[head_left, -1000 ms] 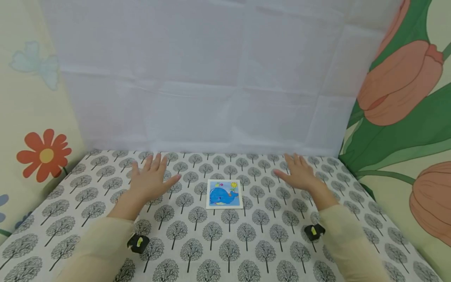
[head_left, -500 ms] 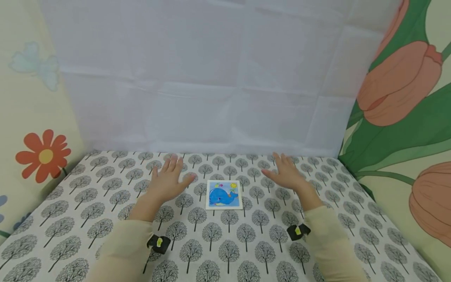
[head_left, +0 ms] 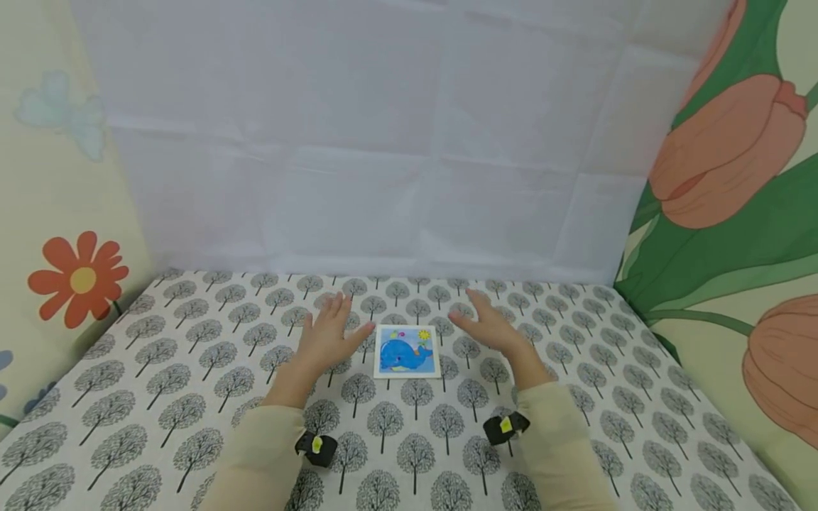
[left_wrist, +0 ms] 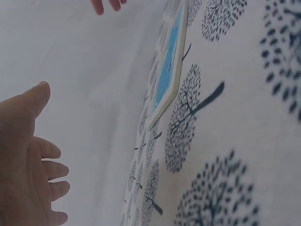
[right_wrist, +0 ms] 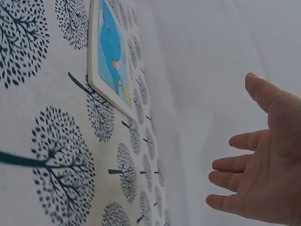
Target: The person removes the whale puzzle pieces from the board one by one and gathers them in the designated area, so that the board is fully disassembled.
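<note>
A square picture board (head_left: 407,352) with a white border lies flat on the tree-print cloth; it shows a blue whale and a small yellow sun. To its left, my left hand (head_left: 326,338) hovers above the cloth, fingers spread and thumb toward the board. On the other side my right hand (head_left: 491,328) is held the same way, its thumb pointing inward. Neither hand touches the board. In the left wrist view the left hand's fingers (left_wrist: 56,169) are extended with nothing in them. The right wrist view shows the right hand's fingers (right_wrist: 230,165) loosely straight, also holding nothing.
The table is covered by a white cloth (head_left: 415,426) printed with black trees. A white sheet (head_left: 383,142) hangs behind its far edge. Flower-patterned walls (head_left: 83,280) stand at both sides. Each sleeve carries a small black device (head_left: 316,448) at the wrist.
Both hands have moved inward over the cloth, the left one rightward and the right one leftward, closer to the board. The board has stayed in place.
</note>
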Tool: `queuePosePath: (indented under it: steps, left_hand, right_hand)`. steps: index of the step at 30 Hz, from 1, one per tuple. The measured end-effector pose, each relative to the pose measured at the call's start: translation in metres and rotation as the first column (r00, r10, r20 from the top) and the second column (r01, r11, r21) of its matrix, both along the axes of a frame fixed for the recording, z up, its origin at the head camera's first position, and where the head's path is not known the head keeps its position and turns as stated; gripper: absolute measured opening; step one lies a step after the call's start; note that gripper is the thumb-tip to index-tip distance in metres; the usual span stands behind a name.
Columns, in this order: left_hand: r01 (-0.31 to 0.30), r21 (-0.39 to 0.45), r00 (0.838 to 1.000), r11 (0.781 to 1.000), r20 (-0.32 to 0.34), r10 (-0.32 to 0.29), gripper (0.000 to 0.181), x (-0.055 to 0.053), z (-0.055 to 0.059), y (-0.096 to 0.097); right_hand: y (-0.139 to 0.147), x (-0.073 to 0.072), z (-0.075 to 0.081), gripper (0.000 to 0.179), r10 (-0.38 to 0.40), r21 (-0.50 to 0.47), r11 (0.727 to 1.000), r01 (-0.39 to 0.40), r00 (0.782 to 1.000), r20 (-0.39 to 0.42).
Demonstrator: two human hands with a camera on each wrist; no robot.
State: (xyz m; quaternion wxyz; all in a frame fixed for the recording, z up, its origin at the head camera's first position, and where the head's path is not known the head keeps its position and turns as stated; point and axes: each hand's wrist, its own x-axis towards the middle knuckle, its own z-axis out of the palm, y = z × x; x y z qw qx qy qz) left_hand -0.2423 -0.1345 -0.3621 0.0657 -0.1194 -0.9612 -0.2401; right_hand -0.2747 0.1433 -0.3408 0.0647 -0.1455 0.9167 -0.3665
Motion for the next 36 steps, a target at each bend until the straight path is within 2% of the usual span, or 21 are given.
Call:
queuePosePath:
  steps: [4,8,14,19,31,36]
  left_hand:
    - [0.015,0.057,1.000,0.998,-0.020,-0.014,0.077,-0.001,-0.004,0.010]
    - [0.037,0.113,0.999,0.993,-0.028,-0.034,0.073,-0.001,-0.006,0.022]
    - [0.054,0.123,0.999,0.991,-0.016,-0.052,0.072,-0.004,-0.013,0.036]
    - [0.057,0.150,0.998,0.987,0.016,-0.060,0.072,-0.005,-0.019,0.041]
    - [0.089,0.126,0.996,0.988,-0.035,-0.086,0.066,-0.009,-0.033,0.047]
    - [0.100,0.158,0.995,0.982,-0.031,-0.096,0.069,-0.010,-0.037,0.049]
  right_hand:
    - [-0.007,-0.003,-0.010,0.080,-0.039,-0.028,0.999,0.040,0.998,0.044]
    - [-0.015,-0.003,-0.017,0.074,-0.051,-0.051,0.997,0.053,0.997,0.052]
    - [-0.023,-0.004,-0.025,0.068,-0.043,-0.039,0.998,0.044,0.999,0.023]
    - [-0.029,-0.006,-0.033,0.067,-0.074,-0.069,0.995,0.074,0.997,0.010]
    - [-0.036,-0.007,-0.052,0.057,-0.067,-0.176,0.982,0.061,0.997,-0.033]
    - [-0.038,-0.011,-0.058,0.055,-0.070,-0.202,0.978,0.054,0.995,-0.074]
